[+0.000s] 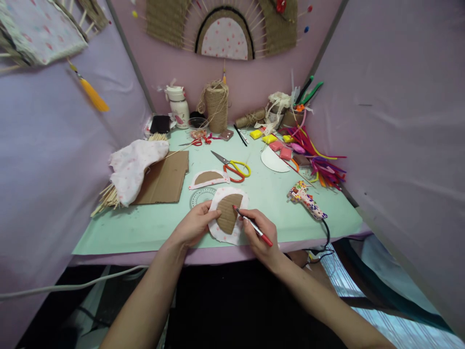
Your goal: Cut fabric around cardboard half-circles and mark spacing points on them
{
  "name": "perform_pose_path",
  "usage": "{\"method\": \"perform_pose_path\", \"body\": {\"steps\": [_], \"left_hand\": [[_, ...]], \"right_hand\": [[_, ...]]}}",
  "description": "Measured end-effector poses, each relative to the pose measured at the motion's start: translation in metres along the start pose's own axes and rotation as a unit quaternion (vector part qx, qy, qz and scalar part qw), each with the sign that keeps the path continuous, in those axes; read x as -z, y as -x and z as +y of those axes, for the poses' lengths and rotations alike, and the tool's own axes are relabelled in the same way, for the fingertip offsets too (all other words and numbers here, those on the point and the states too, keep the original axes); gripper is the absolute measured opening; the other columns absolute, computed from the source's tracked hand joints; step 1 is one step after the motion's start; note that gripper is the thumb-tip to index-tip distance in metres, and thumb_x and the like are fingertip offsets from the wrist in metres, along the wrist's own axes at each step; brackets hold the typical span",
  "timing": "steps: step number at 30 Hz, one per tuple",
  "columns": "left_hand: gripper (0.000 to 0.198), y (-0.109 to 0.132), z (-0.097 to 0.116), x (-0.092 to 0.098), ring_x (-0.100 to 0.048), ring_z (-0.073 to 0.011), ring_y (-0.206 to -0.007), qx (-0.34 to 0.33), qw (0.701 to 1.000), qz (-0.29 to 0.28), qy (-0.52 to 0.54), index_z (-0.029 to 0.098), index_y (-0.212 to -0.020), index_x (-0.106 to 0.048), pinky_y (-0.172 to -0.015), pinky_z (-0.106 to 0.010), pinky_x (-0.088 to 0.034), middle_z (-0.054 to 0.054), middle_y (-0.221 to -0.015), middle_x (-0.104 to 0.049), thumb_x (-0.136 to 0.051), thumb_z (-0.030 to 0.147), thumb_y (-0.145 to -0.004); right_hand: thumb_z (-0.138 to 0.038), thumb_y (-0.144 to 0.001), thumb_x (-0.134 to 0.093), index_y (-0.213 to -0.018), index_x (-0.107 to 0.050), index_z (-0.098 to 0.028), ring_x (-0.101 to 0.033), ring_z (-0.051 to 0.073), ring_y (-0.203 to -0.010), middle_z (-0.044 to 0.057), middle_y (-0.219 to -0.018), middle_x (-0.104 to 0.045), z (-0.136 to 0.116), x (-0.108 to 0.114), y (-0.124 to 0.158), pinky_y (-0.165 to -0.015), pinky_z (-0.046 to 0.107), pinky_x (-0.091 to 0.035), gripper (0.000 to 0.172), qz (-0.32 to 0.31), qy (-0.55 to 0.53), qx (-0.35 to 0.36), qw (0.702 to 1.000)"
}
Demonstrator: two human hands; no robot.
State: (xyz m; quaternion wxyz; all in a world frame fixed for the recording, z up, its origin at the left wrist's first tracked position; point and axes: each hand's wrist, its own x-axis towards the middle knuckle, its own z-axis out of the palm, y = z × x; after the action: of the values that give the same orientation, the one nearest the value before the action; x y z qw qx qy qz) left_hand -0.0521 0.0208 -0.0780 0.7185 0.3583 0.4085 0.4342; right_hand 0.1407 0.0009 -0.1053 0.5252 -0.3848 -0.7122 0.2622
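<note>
My left hand (196,222) pinches the left edge of a round piece of white fabric (219,234) with pink spots, its thumb on top. On that fabric lies a half-round piece of cardboard (228,217). In my right hand (262,236) is a red marker (258,230), held like a pen, its tip at the cardboard's upper right part. Just behind, a half-round cardboard piece edged with the spotted fabric (209,178) lies flat. A clear protractor (201,196) is partly hidden under the fabric and my left hand.
Scissors (232,166) lie open behind the work. At right is a patterned glue gun (307,199) with a black cord. Cardboard (165,179), sticks (106,198) and spotted cloth (132,167) are at left. A twine spool (217,106) and white bottle (178,107) stand at the back.
</note>
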Motion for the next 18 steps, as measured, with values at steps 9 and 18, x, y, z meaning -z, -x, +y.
{"method": "perform_pose_path", "body": {"steps": [9, 18], "left_hand": [[0.044, -0.0014, -0.0024, 0.0024, -0.070, -0.0227, -0.083, -0.006, 1.000, -0.003, -0.001, 0.010, -0.110, -0.068, -0.080, -0.034, -0.052, -0.011, -0.095, -0.075, -0.078, 0.027, -0.071], [0.043, -0.0001, -0.0021, 0.0018, -0.070, -0.0218, -0.081, -0.007, 1.000, -0.008, -0.004, 0.009, -0.111, -0.068, -0.078, -0.033, -0.053, -0.011, -0.094, -0.075, -0.077, 0.027, -0.073]], "right_hand": [[-0.019, -0.094, -0.048, -0.108, -0.064, -0.019, -0.068, 0.018, -0.087, 0.008, -0.096, -0.071, 0.0006, -0.0002, 0.0002, -0.075, 0.031, -0.054, 0.022, -0.001, 0.009, 0.001, 1.000], [-0.019, -0.094, -0.049, -0.107, -0.064, -0.019, -0.067, 0.018, -0.085, 0.007, -0.094, -0.070, 0.0009, -0.0017, 0.0003, -0.075, 0.031, -0.053, 0.020, 0.019, 0.008, -0.015, 1.000]]}}
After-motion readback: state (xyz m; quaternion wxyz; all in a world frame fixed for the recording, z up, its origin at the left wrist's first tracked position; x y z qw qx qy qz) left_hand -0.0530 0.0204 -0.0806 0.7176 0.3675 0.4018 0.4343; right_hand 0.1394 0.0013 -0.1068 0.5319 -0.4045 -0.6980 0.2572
